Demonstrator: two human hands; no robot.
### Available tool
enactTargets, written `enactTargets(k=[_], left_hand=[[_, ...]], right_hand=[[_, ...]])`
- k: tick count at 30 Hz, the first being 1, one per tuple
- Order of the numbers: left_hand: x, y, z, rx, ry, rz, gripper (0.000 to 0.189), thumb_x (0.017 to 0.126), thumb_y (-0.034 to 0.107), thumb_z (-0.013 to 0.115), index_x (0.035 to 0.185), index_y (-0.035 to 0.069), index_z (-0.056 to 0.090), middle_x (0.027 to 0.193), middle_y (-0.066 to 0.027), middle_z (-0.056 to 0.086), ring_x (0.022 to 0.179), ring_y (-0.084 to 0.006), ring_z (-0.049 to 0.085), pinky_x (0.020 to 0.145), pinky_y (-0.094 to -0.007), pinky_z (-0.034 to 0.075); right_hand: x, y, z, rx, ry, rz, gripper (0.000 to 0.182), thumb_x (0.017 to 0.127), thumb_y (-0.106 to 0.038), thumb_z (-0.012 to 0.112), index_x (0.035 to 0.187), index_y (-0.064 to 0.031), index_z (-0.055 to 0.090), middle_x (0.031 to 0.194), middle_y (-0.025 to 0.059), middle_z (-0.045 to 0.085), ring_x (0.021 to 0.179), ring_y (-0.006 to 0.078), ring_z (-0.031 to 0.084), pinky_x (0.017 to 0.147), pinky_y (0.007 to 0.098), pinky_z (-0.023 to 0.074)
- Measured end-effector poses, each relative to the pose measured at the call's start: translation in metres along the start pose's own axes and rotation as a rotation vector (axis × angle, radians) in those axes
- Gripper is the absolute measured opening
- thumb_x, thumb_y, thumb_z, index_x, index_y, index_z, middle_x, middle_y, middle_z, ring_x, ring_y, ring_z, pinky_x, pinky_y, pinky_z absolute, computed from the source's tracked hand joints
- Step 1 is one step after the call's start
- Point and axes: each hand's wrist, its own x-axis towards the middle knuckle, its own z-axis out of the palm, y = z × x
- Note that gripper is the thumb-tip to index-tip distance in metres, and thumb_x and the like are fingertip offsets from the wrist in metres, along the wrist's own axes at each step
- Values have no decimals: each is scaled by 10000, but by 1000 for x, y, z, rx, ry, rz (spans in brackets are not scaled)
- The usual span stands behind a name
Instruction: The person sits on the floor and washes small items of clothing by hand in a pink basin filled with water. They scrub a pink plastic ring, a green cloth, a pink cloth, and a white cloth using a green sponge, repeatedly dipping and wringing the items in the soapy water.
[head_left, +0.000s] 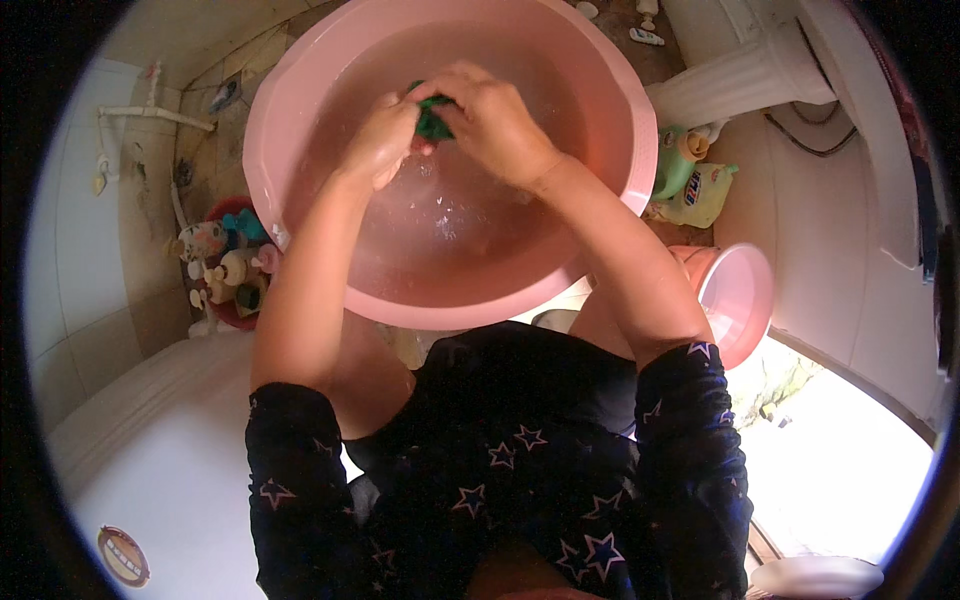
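A large pink plastic basin (450, 318) stands before me with cloudy water (450, 217) in it. Over the water, my left hand (384, 141) and my right hand (491, 120) meet around a small dark green item (433, 124), which looks like a scouring pad or a bit of cloth. The left hand holds it from the left side. My right fingers curl over it from above and the right. Much of the green item is hidden between the fingers. Small bubbles float on the water below the hands.
On the right are a green jug (675, 161), a yellow-green detergent bottle (705, 196), a pink bucket (739, 300) and a white pedestal (742, 79). A red tub (232, 311) of pump bottles sits left. A white pipe (157, 114) runs along the left wall.
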Motion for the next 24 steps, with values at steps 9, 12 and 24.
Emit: enactTargets(k=[9, 12, 24], left_hand=[[8, 9, -14, -419, 48, 2, 427, 971, 315, 464, 1183, -50, 524, 1058, -118, 595, 900, -152, 577, 788, -263, 489], [19, -6, -21, -430, 80, 1, 295, 946, 206, 506, 1094, -45, 553, 914, -80, 561, 887, -172, 579, 790, -278, 489], [11, -7, -6, 234, -88, 209, 246, 843, 33, 572, 1086, 7, 604, 977, -70, 656, 957, -158, 587, 886, -278, 436]], right_hand=[[-21, 61, -15, -639, -233, 353, 251, 815, -23, 529, 1045, -37, 626, 1126, 209, 589, 1075, 366, 550, 883, 422, 460], [-22, 66, -15, -452, -523, 435, 266, 820, -20, 519, 1064, -42, 622, 1132, 209, 588, 1071, 354, 559, 885, 413, 463], [6, 16, -37, -100, -232, 468, 171, 815, -82, 603, 976, -30, 633, 956, 197, 646, 914, 371, 619, 781, 409, 494]])
